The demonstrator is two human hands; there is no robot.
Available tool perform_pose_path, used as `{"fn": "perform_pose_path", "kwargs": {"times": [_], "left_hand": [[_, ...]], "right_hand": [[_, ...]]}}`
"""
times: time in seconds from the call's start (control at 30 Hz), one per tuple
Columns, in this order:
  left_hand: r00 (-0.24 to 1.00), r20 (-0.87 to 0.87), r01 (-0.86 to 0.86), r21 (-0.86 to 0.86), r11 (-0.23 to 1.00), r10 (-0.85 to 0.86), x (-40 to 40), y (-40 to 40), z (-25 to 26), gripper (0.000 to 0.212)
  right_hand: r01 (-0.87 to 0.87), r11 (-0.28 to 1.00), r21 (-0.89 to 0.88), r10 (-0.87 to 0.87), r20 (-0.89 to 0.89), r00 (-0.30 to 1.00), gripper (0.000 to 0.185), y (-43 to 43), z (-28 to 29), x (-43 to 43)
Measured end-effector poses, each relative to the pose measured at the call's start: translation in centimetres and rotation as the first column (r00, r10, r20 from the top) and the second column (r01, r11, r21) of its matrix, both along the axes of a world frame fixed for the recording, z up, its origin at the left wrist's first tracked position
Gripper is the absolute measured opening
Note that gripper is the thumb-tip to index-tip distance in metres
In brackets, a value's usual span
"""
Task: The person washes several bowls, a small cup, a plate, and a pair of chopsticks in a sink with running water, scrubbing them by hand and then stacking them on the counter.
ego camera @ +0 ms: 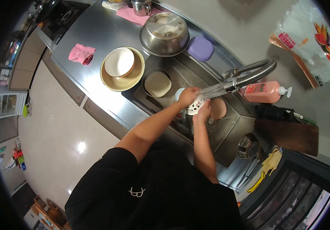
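Note:
Under the running spray of the faucet (234, 83), both my hands are on a white patterned bowl (194, 108). My left hand (188, 96) is at its upper left side, the fingers in the water. At its right side my right hand (203, 111) grips the bowl. A pinkish-brown bowl (218, 109) lies in the sink just right of my right hand. Behind my left hand a pale, light-blue dish (179, 93) partly shows. A dark round pan or bowl with a cream dish (157, 84) in it stands further left in the sink.
Left of the sink (231, 132), a white bowl (119, 62) sits in a yellow basin (139, 72). An overturned steel basin (164, 34), a purple container (200, 48) and a pink cloth (81, 54) lie beyond. A soap bottle (262, 92), cutting board (288, 136) and metal bowl (248, 146) stand right.

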State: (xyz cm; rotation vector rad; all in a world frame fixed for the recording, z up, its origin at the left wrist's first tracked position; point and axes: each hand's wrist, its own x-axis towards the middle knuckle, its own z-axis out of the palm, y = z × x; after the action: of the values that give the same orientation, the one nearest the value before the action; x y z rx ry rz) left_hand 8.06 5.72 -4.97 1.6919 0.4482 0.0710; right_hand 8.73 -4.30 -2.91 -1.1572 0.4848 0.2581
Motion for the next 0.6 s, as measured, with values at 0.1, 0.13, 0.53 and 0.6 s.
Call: {"fn": "perform_pose_path", "kwargs": {"times": [0.1, 0.13, 0.53, 0.6], "left_hand": [[0.955, 0.151, -0.238, -0.121, 0.964, 0.254, -0.7, -0.1, -1.8, 0.034], [0.961, 0.113, -0.234, -0.152, 0.96, 0.252, -1.0, -0.2, -1.6, 0.041], [0.974, -0.198, -0.063, -0.695, 0.717, -0.106, -3.2, 5.2, 3.5, 0.053], [0.956, -0.294, -0.226, -0.732, 0.642, 0.001, -3.5, 5.3, 2.6, 0.05]], "right_hand": [[-0.137, 0.93, -0.342, 0.215, 0.203, 0.955, 0.036, 2.0, 0.6, -1.2], [-0.171, 0.806, -0.567, 0.371, 0.259, 0.892, 0.035, 1.9, 0.5, -1.1], [0.27, -0.194, -0.943, 0.969, -0.227, -0.095, 0.025, 0.4, 3.4, 0.1], [0.084, -0.483, -0.872, 0.875, -0.484, -0.001, 0.027, 1.6, 4.9, 0.0]]}}
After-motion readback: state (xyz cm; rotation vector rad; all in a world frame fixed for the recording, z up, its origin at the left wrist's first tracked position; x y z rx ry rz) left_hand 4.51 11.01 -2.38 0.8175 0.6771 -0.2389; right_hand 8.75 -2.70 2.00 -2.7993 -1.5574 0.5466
